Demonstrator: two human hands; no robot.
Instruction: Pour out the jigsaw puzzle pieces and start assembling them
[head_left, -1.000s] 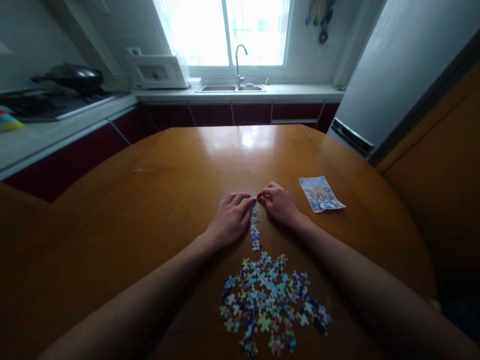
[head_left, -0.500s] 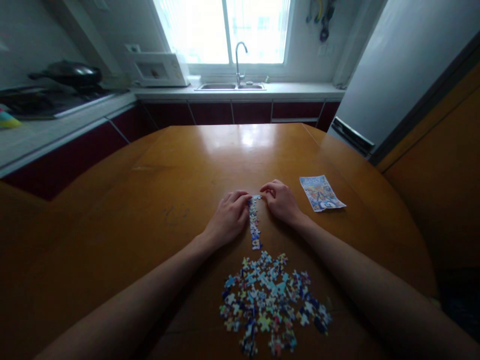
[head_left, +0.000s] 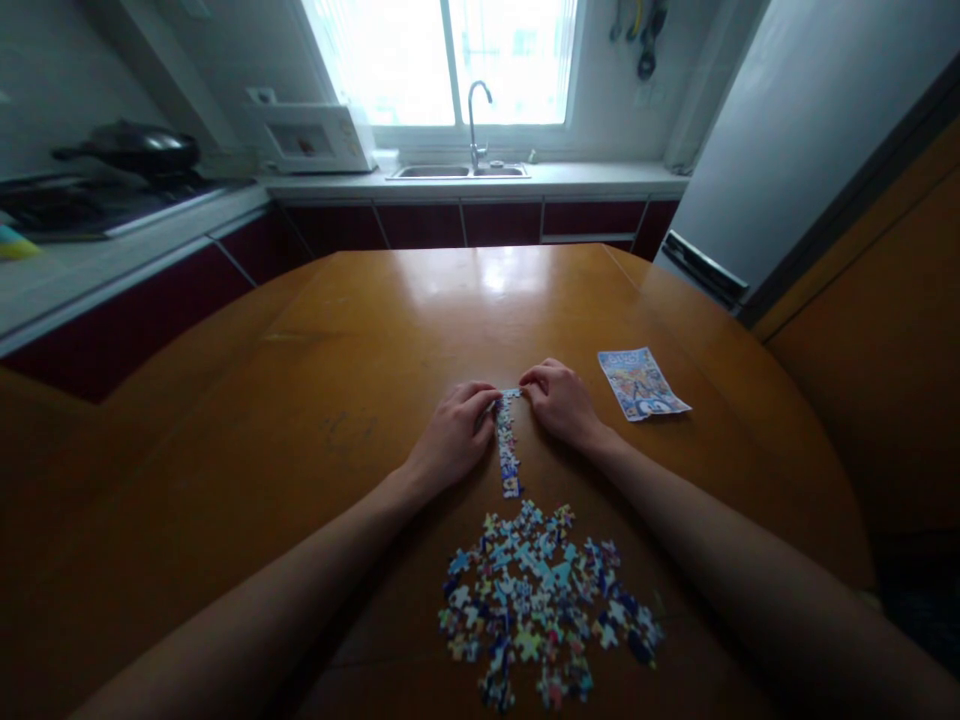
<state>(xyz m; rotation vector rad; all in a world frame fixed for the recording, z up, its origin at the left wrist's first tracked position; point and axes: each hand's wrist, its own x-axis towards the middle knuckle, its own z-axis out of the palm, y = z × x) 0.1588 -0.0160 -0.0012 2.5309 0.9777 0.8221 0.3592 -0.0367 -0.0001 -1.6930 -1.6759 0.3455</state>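
A narrow strip of joined jigsaw pieces [head_left: 508, 445] lies lengthwise on the wooden table, pointing away from me. My left hand [head_left: 457, 430] rests along its left side, with thumb and fingertips closed at the strip's far left corner. At the opposite corner is my right hand [head_left: 559, 402], its fingers curled and the tips pinched at the edge of a pale jigsaw piece [head_left: 511, 392] on the far end. The fingers partly cover that end. Nearer to me spreads a pile of loose jigsaw pieces [head_left: 529, 575], mixed blue, white, yellow and red.
Right of my right hand lies a creased picture sheet [head_left: 643, 384] with a colourful print. The round-ended wooden table [head_left: 360, 330] reaches toward a counter with a sink [head_left: 457, 172]. A stove with a pan [head_left: 142, 148] stands left, a fridge [head_left: 795, 130] right.
My right fingertips have come down slightly and inward against the far end of the strip. My left hand stays nearly in place; the loose pile is unchanged.
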